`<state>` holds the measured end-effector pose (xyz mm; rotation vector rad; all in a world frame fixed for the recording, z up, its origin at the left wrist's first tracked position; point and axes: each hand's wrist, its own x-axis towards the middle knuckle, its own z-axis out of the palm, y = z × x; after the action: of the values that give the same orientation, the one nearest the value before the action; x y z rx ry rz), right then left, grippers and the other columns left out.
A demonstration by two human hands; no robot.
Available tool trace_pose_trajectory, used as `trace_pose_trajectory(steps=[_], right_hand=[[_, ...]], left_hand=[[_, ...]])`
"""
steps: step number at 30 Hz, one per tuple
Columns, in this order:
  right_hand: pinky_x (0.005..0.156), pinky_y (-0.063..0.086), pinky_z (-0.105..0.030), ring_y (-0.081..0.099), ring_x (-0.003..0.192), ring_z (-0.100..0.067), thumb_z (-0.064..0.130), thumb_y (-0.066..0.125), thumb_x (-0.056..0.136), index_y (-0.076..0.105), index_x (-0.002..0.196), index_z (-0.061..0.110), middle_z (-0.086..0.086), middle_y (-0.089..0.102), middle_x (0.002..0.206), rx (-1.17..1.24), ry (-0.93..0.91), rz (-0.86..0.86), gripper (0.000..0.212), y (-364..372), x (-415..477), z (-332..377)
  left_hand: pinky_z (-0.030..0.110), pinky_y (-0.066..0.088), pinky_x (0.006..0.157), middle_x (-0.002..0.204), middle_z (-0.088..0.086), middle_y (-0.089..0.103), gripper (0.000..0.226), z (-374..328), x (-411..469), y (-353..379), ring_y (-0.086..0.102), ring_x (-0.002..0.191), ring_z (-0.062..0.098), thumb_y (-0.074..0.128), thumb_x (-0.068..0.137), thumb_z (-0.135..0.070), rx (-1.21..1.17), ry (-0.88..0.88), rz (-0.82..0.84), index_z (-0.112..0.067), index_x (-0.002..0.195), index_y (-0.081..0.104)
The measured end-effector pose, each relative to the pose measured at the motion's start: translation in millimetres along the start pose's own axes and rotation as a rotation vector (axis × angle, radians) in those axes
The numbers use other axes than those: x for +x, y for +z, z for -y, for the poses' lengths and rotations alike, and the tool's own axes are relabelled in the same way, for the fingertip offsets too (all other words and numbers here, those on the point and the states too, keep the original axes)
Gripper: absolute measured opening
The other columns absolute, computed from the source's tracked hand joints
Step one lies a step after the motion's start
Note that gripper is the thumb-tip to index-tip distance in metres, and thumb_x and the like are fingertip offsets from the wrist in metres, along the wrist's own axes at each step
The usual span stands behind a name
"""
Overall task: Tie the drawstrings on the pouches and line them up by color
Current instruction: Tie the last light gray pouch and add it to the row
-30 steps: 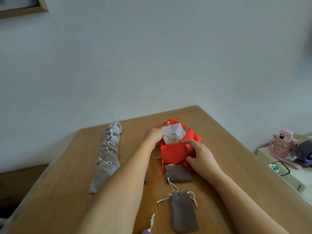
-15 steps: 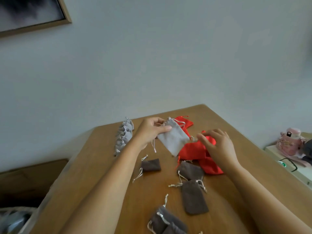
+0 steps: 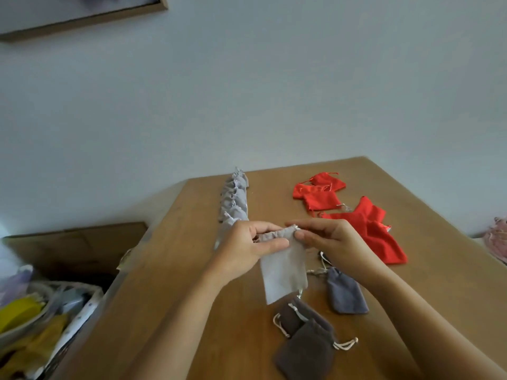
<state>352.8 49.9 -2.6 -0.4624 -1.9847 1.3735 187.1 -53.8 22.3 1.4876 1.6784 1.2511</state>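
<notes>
Between both hands' fingers (image 3: 274, 245): pouch (image 3: 284, 267).

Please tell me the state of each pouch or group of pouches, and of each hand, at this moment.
Light grey pouch: held above the table, mouth gathered between both hands.
Left hand: shut on the pouch's mouth.
Right hand: pinching the mouth's other end.
Light grey row: lined up along the table's left side.
Red pouches: loose, unsorted.
Dark grey pouches: lying loose, strings slack.
</notes>
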Motion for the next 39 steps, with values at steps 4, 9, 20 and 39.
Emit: trace_pose_trajectory(steps=[4,9,20,39], right_hand=[[0.058,0.039,-0.005,0.054,0.057,0.008,0.009,0.053,0.095,0.066,0.075,0.02,0.019,0.062,0.06,-0.061,0.0,0.018,0.026,8.4,0.0,3.0],[0.056,0.04,-0.018,0.053,0.055,-0.006,0.033,0.064,0.079,0.076,0.087,0.006,0.004,0.066,0.059,-0.03,0.008,-0.043,0.031,3.6,3.6,-4.7],[0.086,0.055,-0.025,0.069,0.099,-0.022,0.038,0.041,0.092,0.066,0.116,0.01,-0.008,0.073,0.105,0.272,0.131,0.003,0.045,5.1,-0.3,4.7],[0.069,0.052,-0.018,0.061,0.073,-0.01,0.042,0.084,0.062,0.078,0.094,0.021,-0.001,0.071,0.08,0.412,0.104,-0.042,0.039,6.9,-5.5,7.7]], left_hand=[[0.021,0.05,0.088,0.102,-0.006,0.074,0.029,7.2,-7.2,-16.3,0.067,0.099,0.008,0.065,0.087,-0.001,-0.153,-0.05,0.015,-0.023,0.105,0.068],[0.014,0.046,0.084,0.106,-0.002,0.073,0.026,13.9,-11.2,-24.1,0.064,0.101,0.002,0.063,0.088,-0.01,-0.209,-0.045,0.022,-0.025,0.109,0.069],[0.017,0.048,0.079,0.094,-0.004,0.075,0.019,15.0,-14.1,-29.3,0.066,0.089,0.008,0.066,0.079,-0.031,-0.181,0.094,-0.074,-0.031,0.094,0.076],[0.015,0.041,0.049,0.06,0.008,0.062,0.02,19.1,-12.5,-19.4,0.05,0.051,0.007,0.073,0.069,-0.024,-0.157,0.09,-0.171,-0.024,0.089,0.077]])
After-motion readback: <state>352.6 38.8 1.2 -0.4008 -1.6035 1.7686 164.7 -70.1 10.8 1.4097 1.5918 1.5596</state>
